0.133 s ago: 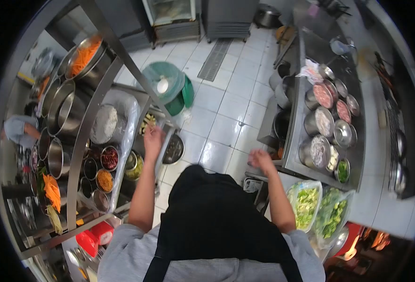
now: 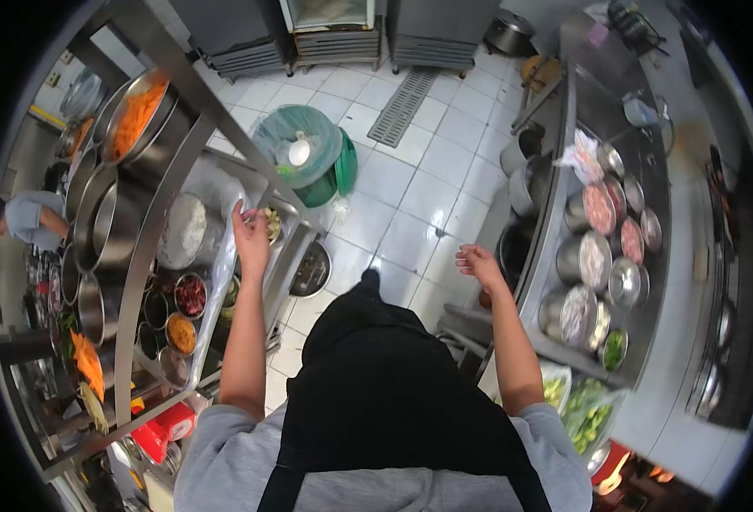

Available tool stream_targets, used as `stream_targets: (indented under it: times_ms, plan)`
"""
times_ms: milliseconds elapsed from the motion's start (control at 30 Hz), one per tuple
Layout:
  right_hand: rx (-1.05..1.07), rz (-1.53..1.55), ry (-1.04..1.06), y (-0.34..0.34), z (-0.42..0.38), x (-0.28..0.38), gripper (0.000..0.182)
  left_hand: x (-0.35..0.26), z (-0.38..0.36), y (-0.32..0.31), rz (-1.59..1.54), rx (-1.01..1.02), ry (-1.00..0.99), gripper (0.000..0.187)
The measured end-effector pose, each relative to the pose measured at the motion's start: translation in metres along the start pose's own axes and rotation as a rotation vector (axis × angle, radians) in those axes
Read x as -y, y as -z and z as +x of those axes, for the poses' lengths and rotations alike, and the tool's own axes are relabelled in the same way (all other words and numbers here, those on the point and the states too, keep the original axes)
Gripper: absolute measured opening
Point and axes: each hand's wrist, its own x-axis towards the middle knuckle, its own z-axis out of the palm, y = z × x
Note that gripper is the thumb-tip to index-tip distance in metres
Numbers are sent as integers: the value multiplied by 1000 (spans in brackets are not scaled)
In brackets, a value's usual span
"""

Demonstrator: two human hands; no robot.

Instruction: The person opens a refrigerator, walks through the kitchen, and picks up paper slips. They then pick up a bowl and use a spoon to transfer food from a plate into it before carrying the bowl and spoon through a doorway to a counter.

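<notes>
My left hand [image 2: 251, 239] reaches over the steel counter on the left, fingers loosely extended, fingertips right at the clear plastic film [image 2: 223, 273] along its edge. Just beyond it is a container of pale chopped vegetables [image 2: 272, 224], partly covered by the hand. Inward from the film stands a large bowl of white powder [image 2: 185, 230], with a pot of dark red pieces [image 2: 190, 294] and a pot of orange-brown seasoning [image 2: 181, 334] nearer me. My right hand [image 2: 479, 263] hangs over the floor near the right-hand counter, fingers apart, nothing in it.
A green bin [image 2: 295, 145] with a liner stands ahead on the tiled floor [image 2: 415, 200], and a bowl of dark liquid [image 2: 311, 270] sits lower left. Bowls of raw meat [image 2: 599, 210] line the right counter. Another person [image 2: 35, 219] is beyond the left shelves.
My left hand has moved left, from over the chopped vegetables to the plastic film. My right hand has risen slightly, and the whole view has shifted a little.
</notes>
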Motion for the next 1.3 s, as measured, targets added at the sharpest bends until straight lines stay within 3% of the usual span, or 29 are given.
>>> stream_targets:
  times_ms: [100,167,233,300,367,400,467,500,567,633,667,700,767,800,833,867,900,933,967,1000,1033,1067,1100,1133,1167,1200,1233,1300]
  plan:
    - [-2,-60,65,0,86,9,25,14,41,-17,156,-140,-94,40]
    - [-18,-259,-32,27,129,-15,25,54,48,-47,382,57,-180,31]
    - [135,-418,-117,61,145,-49,23,59,38,-91,369,318,119,24]
    - [37,-60,-392,52,133,-29,20,122,48,-125,562,763,276,30]
    - [33,-63,-350,60,138,-39,19,200,53,-145,741,1001,240,40]
    - [45,-70,-373,67,132,-44,19,226,52,-148,741,1001,268,40]
    - [292,-41,-366,92,149,-31,18,259,80,-165,1030,1127,461,46]
    - [203,14,-584,102,167,-27,20,266,91,-166,1062,1110,301,45]
    - [239,-135,-602,121,220,7,21,276,127,-173,985,1052,189,40]
    - [291,-387,-684,143,249,23,27,189,160,-182,709,681,438,41]
    - [193,-393,-667,152,277,46,28,181,169,-186,599,527,456,46]
    - [192,-194,-565,172,311,62,26,229,172,-183,676,508,321,48]
    - [97,-210,-445,178,386,130,23,318,178,-179,854,435,52,51]
    - [120,-221,-401,192,438,156,23,276,184,-193,811,423,288,54]
    - [311,70,-258,208,501,175,23,225,184,-210,750,406,524,56]
    - [509,359,-136,208,548,193,23,199,180,-228,710,304,550,59]
    - [309,140,-66,176,560,245,21,189,169,-241,670,196,590,63]
    - [127,-85,16,132,555,315,20,209,164,-256,388,223,776,65]
    - [254,-135,178,112,575,345,17,234,161,-264,76,209,925,69]
    - [321,-894,666,127,691,318,19,236,165,-280,-137,183,961,69]
    - [332,-480,539,105,748,327,21,233,174,-297,-272,168,942,70]
    - [341,-677,679,79,782,338,26,231,190,-312,-380,142,917,70]
    - [412,-461,250,21,695,414,31,234,209,-325,-471,106,879,71]
    - [500,-403,276,-8,697,426,33,234,231,-336,-556,70,830,72]
    - [571,-421,281,-29,691,436,32,235,255,-347,-636,24,770,72]
    - [702,-627,254,-38,713,435,33,237,284,-355,-709,-16,696,73]
    - [644,-850,87,-49,703,421,33,245,305,-362,-769,-63,635,74]
    - [740,-997,-30,-49,720,427,31,231,359,-376,-842,-156,551,75]
